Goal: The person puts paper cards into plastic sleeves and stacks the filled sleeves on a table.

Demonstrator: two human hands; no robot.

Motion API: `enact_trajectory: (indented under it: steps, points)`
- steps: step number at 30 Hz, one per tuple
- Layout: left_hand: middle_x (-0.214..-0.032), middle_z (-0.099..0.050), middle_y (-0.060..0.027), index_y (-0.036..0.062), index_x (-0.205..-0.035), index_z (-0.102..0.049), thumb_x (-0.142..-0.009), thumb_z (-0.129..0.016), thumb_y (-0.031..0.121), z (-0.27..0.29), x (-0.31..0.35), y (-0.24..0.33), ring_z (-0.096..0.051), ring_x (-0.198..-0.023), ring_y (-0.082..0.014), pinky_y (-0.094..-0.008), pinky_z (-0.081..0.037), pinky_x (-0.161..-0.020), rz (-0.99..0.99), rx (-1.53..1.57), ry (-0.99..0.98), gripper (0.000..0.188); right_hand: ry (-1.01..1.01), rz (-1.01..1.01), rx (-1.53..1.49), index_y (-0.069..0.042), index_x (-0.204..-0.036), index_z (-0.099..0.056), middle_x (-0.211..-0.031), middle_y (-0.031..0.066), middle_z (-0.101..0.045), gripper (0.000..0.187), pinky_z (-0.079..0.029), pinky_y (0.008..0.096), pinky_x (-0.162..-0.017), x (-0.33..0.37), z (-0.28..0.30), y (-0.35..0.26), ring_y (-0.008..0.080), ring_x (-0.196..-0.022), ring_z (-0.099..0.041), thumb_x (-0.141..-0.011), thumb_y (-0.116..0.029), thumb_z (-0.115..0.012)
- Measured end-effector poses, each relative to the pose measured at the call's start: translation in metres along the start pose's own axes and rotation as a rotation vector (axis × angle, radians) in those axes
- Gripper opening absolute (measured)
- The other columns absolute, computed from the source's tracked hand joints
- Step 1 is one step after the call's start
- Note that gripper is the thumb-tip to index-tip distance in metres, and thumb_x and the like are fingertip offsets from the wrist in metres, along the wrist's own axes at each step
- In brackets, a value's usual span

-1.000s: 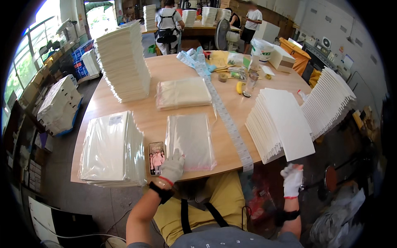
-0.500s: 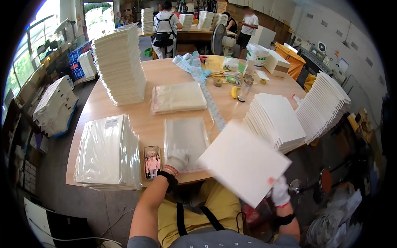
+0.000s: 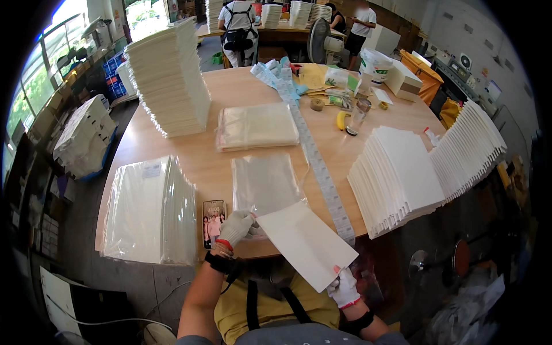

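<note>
My right hand [image 3: 345,288], in a white glove with the thumb tip bare, grips the lower right corner of a flat white board [image 3: 307,244]. The board is tilted above the table's front edge. Its far left corner reaches the near edge of a clear plastic bag [image 3: 267,181] lying on a pile of such bags. Gloved too, my left hand [image 3: 237,227] is closed at that near edge, its fingers curled on the bag beside the board's corner. Left of this hand lies a phone [image 3: 214,223] with its screen lit.
Bagged boards [image 3: 141,213] are stacked at left, with a tall white stack [image 3: 169,80] behind. More bags [image 3: 259,126] lie mid-table. White boards [image 3: 397,172] lean at right. A label strip [image 3: 322,178], banana [image 3: 342,120] and glass jar [image 3: 359,112] sit between. People work beyond a fan [image 3: 319,43].
My right hand has brought the white board left and down to the bag's near edge. My left hand has gone from resting on the bag to curling its fingers at that edge.
</note>
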State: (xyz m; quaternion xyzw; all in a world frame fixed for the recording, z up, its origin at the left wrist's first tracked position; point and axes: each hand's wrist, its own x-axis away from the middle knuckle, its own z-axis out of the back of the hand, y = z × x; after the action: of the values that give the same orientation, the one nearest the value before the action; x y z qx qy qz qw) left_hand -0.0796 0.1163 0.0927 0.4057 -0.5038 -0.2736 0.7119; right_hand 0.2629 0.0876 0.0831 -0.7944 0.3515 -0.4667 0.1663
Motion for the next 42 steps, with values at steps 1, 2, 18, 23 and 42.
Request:
enact_trajectory:
  steps: [1, 2, 18, 23, 42]
  points:
    - [-0.074, -0.062, -0.0128, 0.0009, -0.091, -0.062, -0.086, -0.053, 0.02, -0.001, -0.001, -0.002, -0.064, -0.071, -0.022, -0.0369, -0.05, -0.063, -0.012, -0.067, 0.006, 0.021, -0.003, 0.035, 0.031, -0.017, -0.106, -0.051, -0.058, -0.0064, -0.042, 0.016, -0.03, 0.0204, -0.038, 0.0, -0.002, 0.001, 0.0042, -0.043, -0.037, -0.094, -0.024, -0.046]
    - [-0.073, -0.062, -0.0121, 0.0008, -0.089, -0.061, -0.086, -0.052, 0.019, -0.004, -0.001, -0.006, -0.063, -0.07, -0.0207, -0.035, -0.05, -0.062, -0.024, -0.135, 0.011, 0.021, -0.007, 0.071, 0.061, -0.017, -0.108, -0.051, -0.057, -0.0071, -0.04, 0.017, -0.031, 0.0202, -0.037, 0.0, -0.004, 0.001, 0.004, -0.042, -0.037, -0.094, -0.025, -0.046]
    - [-0.123, -0.054, -0.0138, 0.0065, -0.129, -0.045, -0.093, -0.043, 0.022, -0.141, 0.034, -0.211, -0.056, -0.105, -0.0301, -0.0384, -0.048, -0.084, -0.861, -0.25, -0.091, 0.04, -0.03, -0.172, 0.012, -0.017, -0.103, -0.049, -0.076, -0.0019, -0.051, 0.012, -0.044, 0.0309, -0.05, 0.004, -0.007, 0.048, 0.0121, -0.057, -0.05, -0.095, -0.025, -0.049]
    - [-0.108, -0.06, -0.0102, 0.0035, -0.114, -0.055, -0.091, -0.051, 0.019, -0.138, 0.056, -0.209, -0.059, -0.095, -0.02, -0.0306, -0.049, -0.077, -0.375, -0.007, -0.195, 0.027, -0.086, -0.138, -0.11, -0.009, -0.097, -0.051, -0.087, 0.0077, -0.059, 0.011, -0.053, 0.0487, -0.071, -0.056, -0.004, 0.087, 0.0262, -0.077, -0.063, -0.093, -0.02, -0.051]
    - [-0.105, -0.062, -0.0087, -0.0022, -0.111, -0.059, -0.095, -0.045, 0.032, -0.073, 0.076, -0.194, -0.057, -0.1, -0.0156, -0.0268, -0.042, -0.088, -0.099, 0.478, -0.152, 0.04, -0.54, 0.953, 1.495, -0.007, -0.076, -0.058, -0.085, 0.0138, -0.053, 0.009, -0.046, 0.0412, -0.071, -0.066, -0.072, 0.083, 0.0343, -0.081, -0.054, -0.073, -0.015, -0.062]
